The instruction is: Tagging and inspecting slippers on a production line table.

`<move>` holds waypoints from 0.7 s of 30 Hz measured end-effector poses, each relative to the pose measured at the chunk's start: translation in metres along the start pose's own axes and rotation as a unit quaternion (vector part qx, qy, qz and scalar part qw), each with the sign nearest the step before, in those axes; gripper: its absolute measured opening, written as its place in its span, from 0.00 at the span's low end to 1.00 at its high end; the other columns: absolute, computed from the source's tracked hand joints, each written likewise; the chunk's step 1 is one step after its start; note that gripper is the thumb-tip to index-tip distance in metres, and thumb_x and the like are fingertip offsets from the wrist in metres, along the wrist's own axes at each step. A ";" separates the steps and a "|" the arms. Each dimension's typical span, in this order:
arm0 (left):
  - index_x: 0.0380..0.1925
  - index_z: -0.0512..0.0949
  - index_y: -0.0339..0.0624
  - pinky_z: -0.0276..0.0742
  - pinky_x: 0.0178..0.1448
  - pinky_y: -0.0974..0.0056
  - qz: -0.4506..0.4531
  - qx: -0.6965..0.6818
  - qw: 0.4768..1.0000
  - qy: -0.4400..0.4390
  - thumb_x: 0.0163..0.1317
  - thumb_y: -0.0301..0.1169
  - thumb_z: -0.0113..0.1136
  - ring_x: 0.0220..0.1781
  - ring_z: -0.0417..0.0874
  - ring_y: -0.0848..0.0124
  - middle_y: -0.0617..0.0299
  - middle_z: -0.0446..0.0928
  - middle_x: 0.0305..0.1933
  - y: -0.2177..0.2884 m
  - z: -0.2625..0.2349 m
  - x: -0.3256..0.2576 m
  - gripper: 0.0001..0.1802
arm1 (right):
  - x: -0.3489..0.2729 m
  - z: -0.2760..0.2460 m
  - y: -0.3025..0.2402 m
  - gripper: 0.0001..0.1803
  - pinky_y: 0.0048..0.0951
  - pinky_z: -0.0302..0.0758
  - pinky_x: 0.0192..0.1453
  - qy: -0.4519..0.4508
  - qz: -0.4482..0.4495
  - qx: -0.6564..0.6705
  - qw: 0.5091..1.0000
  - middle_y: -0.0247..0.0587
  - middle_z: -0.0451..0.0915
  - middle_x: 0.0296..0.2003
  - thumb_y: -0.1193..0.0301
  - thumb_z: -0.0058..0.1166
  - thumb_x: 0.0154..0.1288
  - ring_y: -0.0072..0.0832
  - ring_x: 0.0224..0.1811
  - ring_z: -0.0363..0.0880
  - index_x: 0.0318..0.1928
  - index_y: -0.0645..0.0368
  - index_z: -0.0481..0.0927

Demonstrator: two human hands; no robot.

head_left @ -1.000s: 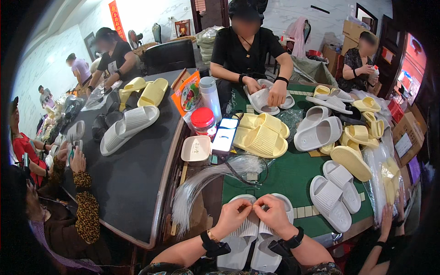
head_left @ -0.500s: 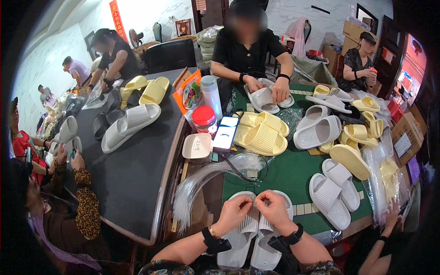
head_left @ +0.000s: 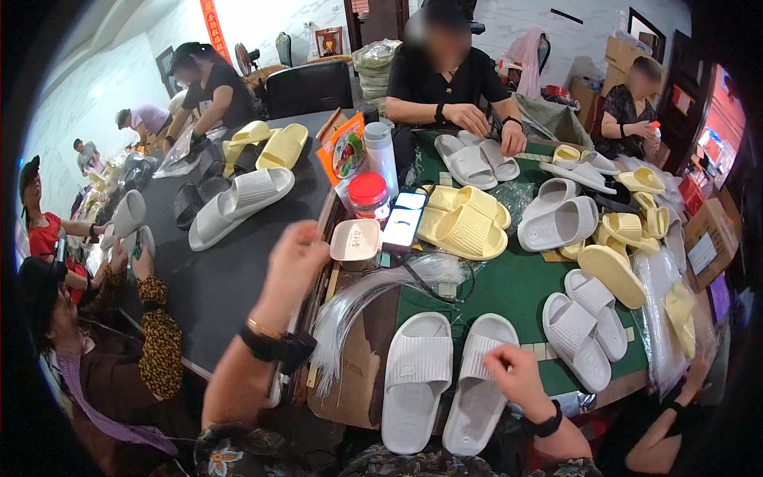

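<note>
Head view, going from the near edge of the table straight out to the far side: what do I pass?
White slipper pair → bundle of clear plastic ties → phone → red-lidded jar → white bottle → seated person in black.

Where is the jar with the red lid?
In the head view, the jar with the red lid stands left of centre at the green table's left edge, between the tall white bottle behind it and the small white tray in front, beside the phone.

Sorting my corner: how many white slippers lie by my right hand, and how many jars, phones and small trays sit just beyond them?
White slippers: 2
Red-lidded jar: 1
Phone: 1
Small tray: 1
Total: 5
</note>
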State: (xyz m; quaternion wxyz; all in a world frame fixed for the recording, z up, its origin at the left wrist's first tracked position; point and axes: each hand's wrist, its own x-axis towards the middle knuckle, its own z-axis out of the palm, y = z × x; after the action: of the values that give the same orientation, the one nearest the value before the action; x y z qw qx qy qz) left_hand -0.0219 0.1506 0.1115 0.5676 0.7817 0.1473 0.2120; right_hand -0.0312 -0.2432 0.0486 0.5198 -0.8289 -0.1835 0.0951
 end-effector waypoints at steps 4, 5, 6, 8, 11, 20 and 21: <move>0.59 0.69 0.36 0.76 0.38 0.68 0.043 0.186 0.970 0.150 0.58 0.32 0.63 0.44 0.78 0.72 0.56 0.74 0.56 -0.021 -0.086 0.058 0.29 | -0.024 0.008 -0.022 0.14 0.31 0.75 0.31 -0.174 -0.016 -0.051 0.983 0.43 0.81 0.23 0.64 0.59 0.62 0.34 0.23 0.80 0.30 0.64 0.81; 0.60 0.69 0.36 0.76 0.36 0.69 0.027 0.270 0.942 0.198 0.58 0.32 0.63 0.43 0.79 0.71 0.54 0.74 0.57 -0.027 -0.119 0.066 0.30 | -0.027 0.014 -0.024 0.18 0.33 0.76 0.31 -0.240 -0.024 -0.100 0.965 0.44 0.82 0.24 0.59 0.58 0.62 0.37 0.25 0.81 0.29 0.63 0.80; 0.60 0.68 0.36 0.74 0.32 0.71 0.036 0.274 0.937 0.215 0.57 0.33 0.64 0.44 0.79 0.73 0.53 0.73 0.57 -0.046 -0.145 0.078 0.31 | -0.030 0.022 -0.020 0.22 0.35 0.77 0.32 -0.298 -0.023 -0.155 0.942 0.45 0.82 0.25 0.53 0.57 0.62 0.40 0.26 0.82 0.29 0.62 0.80; 0.62 0.68 0.38 0.78 0.44 0.63 -0.014 0.280 0.930 0.238 0.53 0.36 0.66 0.51 0.79 0.64 0.48 0.73 0.59 -0.097 -0.185 0.113 0.35 | -0.035 0.036 -0.003 0.28 0.39 0.77 0.32 -0.280 -0.009 -0.180 0.943 0.47 0.82 0.23 0.46 0.55 0.62 0.44 0.26 0.82 0.27 0.63 0.80; 0.64 0.63 0.32 0.61 0.70 0.54 -0.019 0.455 0.858 0.236 0.50 0.37 0.67 0.69 0.65 0.47 0.38 0.68 0.63 -0.090 -0.172 0.120 0.42 | -0.034 0.045 0.003 0.32 0.42 0.77 0.30 -0.210 0.036 -0.267 0.940 0.48 0.80 0.19 0.42 0.56 0.58 0.46 0.23 0.81 0.24 0.63 0.82; 0.65 0.65 0.50 0.67 0.66 0.50 -0.032 0.599 0.774 0.202 0.49 0.36 0.68 0.66 0.66 0.43 0.45 0.63 0.68 -0.106 -0.156 0.125 0.40 | -0.022 0.068 0.001 0.31 0.44 0.75 0.20 -0.052 0.008 -0.362 0.931 0.50 0.75 0.11 0.46 0.54 0.60 0.47 0.13 0.77 0.18 0.64 0.82; 0.63 0.68 0.51 0.70 0.65 0.51 -0.011 0.624 0.750 0.221 0.49 0.36 0.68 0.64 0.68 0.43 0.48 0.65 0.67 -0.110 -0.155 0.125 0.37 | -0.021 0.068 0.000 0.30 0.44 0.75 0.20 -0.041 0.007 -0.353 0.935 0.50 0.75 0.11 0.48 0.53 0.60 0.47 0.13 0.76 0.17 0.64 0.82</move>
State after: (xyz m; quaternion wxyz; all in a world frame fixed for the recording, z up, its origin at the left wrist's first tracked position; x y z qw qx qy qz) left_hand 0.0103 0.3722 0.0690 -0.0924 0.8916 0.3769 0.2333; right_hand -0.0744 -0.1955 0.0180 0.1855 -0.9556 -0.2203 0.0621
